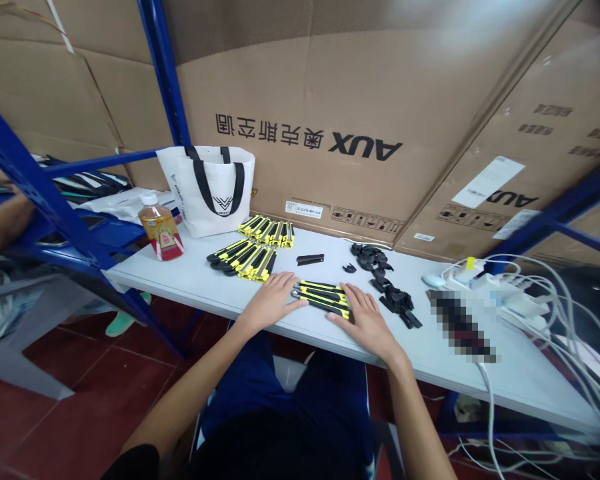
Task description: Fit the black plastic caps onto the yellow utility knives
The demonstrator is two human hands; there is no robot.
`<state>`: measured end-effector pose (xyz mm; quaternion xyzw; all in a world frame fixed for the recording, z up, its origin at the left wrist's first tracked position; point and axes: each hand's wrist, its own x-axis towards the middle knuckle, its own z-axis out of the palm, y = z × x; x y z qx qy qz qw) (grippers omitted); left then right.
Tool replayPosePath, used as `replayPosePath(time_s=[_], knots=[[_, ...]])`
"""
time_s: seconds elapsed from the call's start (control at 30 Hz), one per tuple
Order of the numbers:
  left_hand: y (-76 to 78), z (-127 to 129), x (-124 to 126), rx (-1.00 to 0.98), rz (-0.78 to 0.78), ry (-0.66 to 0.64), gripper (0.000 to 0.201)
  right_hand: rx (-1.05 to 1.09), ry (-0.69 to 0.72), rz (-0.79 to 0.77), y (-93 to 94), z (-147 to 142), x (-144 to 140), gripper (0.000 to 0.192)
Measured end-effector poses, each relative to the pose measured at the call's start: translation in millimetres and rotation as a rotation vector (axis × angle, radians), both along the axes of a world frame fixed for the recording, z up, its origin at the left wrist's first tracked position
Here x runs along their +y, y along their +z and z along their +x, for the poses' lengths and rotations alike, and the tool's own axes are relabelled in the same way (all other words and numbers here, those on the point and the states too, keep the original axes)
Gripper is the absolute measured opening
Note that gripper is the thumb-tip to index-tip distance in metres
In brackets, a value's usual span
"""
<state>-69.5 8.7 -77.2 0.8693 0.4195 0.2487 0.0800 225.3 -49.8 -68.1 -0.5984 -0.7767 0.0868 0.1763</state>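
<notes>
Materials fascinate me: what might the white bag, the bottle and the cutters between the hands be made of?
White bag: matte fabric, perhaps canvas, creased. Bottle: probably clear, glossy plastic; amber liquid shows through. Cutters: likely smooth plastic, solid yellow and black.

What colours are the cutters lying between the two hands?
The cutters are yellow and black, seen best in the head view.

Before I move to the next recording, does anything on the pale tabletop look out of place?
Mildly: one small curved black piece lies left of the scattered black pieces, apart from them. The pixelated patch at right hides whatever is there. Nothing looks spilled.
</notes>
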Motion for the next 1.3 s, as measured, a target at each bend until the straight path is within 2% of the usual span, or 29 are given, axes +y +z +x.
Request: replayPosePath(time_s=[0.1,0.17,0.27,0.37,0.47,0.57,0.77,0.87,1.0,1.1,1.3], knots=[[0.7,0,-1,0.005,0.006,-0.003,0.062,0.14,0.063,-0.018,-1.4,17,7,0.071],[1.2,0,-2,0.018,0.0,-0.001,0.062,0.22,0.008,0.039,-3.0,30,21,0.063],[1.3,-1,-2,0.026,-0.016,0.01,0.063,0.136,0.011,0.091,-5.3,43,53,0.056],[0.2,-1,0,0.014,-0.021,0.004,0.062,-0.005,0.0,0.102,-4.7,48,85,0.059],[-0.9,-1,1,0.01,-0.018,-0.001,0.062,-0.15,-0.028,0.081,-1.4,48,100,0.061],[-0.6,-1,1,0.007,-0.014,-0.002,0.061,-0.191,-0.078,0.088,1.0,42,91,0.055],[0.0,-1,0,0.02,-0.018,-0.003,0.064,-0.17,-0.223,0.16,-3.3,14,31,0.048],[0.6,0,0,0.025,-0.022,0.003,0.065,-0.116,-0.258,0.244,-6.3,5,13,0.041],[3.2,0,-2,0.049,-0.013,0.006,0.067,-0.052,-0.239,0.293,-6.8,6,14,0.031],[4.7,0,-3,0.042,-0.018,0.014,0.056,-0.021,-0.237,0.3,-6.6,9,18,0.028],[14.1,12,3,-0.134,-0.062,0.05,0.044,-0.02,-0.271,0.283,-1.8,3,14,0.036]])
